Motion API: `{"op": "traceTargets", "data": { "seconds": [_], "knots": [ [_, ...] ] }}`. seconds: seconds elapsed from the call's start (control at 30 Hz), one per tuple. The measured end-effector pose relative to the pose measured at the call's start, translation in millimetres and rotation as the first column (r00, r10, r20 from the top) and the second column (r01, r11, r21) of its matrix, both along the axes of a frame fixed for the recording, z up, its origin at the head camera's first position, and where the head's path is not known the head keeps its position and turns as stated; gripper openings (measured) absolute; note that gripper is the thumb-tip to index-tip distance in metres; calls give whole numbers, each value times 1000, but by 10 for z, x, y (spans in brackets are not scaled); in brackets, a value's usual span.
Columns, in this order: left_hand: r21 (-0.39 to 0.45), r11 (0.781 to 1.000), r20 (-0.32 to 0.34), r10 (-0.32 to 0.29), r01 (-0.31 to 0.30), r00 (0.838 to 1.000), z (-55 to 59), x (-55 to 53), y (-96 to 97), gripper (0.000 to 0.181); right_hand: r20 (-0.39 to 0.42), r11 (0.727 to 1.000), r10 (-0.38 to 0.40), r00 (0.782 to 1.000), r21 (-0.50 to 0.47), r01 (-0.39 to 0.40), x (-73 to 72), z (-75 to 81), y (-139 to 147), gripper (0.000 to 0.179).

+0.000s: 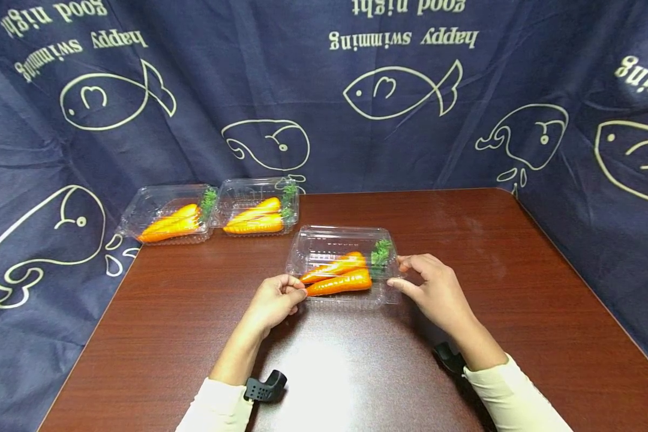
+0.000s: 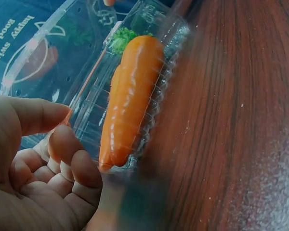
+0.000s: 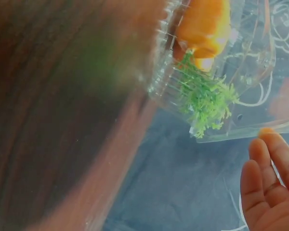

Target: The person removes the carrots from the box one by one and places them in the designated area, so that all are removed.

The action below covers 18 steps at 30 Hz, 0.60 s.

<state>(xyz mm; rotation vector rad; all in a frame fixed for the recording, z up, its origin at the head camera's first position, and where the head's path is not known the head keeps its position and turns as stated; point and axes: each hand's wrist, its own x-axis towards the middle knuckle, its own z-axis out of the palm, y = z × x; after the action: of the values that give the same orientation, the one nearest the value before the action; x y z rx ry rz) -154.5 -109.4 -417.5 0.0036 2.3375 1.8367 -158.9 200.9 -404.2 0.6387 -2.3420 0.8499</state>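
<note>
A clear plastic clamshell box (image 1: 324, 240) stands on the table, holding two orange carrots (image 1: 339, 282) and a green leafy sprig (image 1: 380, 255) at its right end. My left hand (image 1: 275, 303) pinches the box's left rim between thumb and index finger; the other fingers curl below, as the left wrist view shows. At the right end is my right hand (image 1: 437, 294), thumb and fingers apart and mostly straight. In the right wrist view the fingertips (image 3: 266, 132) of that hand touch the rim. Whether the lid is fully latched I cannot tell.
Two similar clear boxes stand side by side at the table's back left: a left one (image 1: 156, 201) and a right one (image 1: 243, 192), each with carrots and greens. A dark blue printed curtain (image 1: 324, 150) hangs behind the brown table (image 1: 464, 240).
</note>
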Motion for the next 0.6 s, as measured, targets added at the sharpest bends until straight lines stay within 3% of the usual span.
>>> {"op": "traceTargets", "data": {
  "seconds": [0.13,0.43,0.6],
  "knots": [
    [23,999,7,-27,27,1000,1,0,-31,12,5,1000,-12,1000,-15,12,-20,27,-7,32],
    [55,986,60,-163,160,985,5,13,-102,20,93,994,-31,995,-102,41,-75,110,15,27],
    [45,984,58,-177,175,982,12,25,-116,30,112,991,-43,993,-117,56,-122,153,33,24]
  ]
}}
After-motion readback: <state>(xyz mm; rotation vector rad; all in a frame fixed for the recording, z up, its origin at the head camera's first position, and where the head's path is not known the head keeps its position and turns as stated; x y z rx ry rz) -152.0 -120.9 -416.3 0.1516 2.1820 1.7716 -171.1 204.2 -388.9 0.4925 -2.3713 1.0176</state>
